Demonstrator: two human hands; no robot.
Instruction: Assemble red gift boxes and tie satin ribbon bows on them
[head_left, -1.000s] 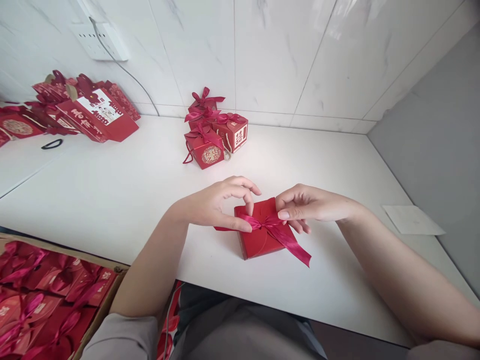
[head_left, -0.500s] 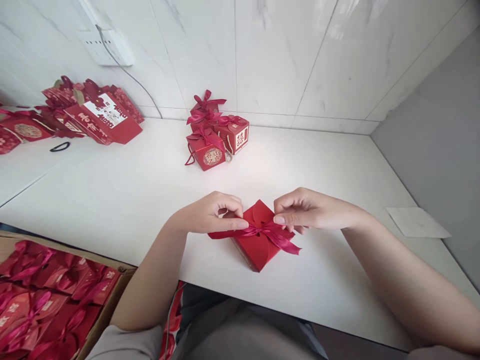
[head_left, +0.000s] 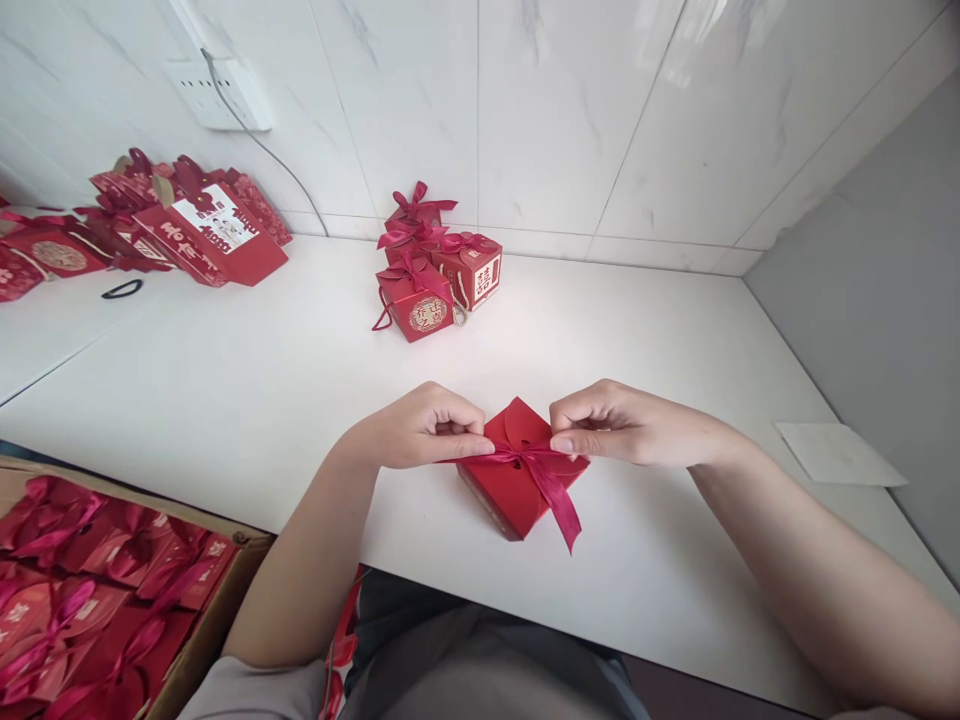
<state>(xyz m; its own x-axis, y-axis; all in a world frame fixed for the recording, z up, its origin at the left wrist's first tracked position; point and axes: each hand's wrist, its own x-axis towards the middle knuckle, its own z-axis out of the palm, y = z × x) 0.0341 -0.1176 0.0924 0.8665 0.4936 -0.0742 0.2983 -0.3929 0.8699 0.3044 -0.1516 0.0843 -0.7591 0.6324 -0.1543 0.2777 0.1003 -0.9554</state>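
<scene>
A red gift box (head_left: 501,492) with curved top flaps sits on the white table in front of me. Across its top runs a dark pink ribbon (head_left: 551,492), gathered at the centre, with one tail hanging over the near right side. My left hand (head_left: 431,428) pinches the ribbon between thumb and bent fingers at the box's left. On the other side my right hand (head_left: 611,425) pinches the ribbon too, thumb against curled forefinger. The stretch between both hands looks taut.
Several finished red boxes with bows (head_left: 424,300) stand near the tiled wall. Red gift bags (head_left: 232,250) lie at the back left, by a black loop (head_left: 122,289). A carton (head_left: 244,560) of ribboned boxes is at lower left. White paper (head_left: 836,452) lies at right.
My right hand's fingers have closed on the ribbon, and the ribbon is pulled straighter between my hands. The loose tail now hangs further down toward me.
</scene>
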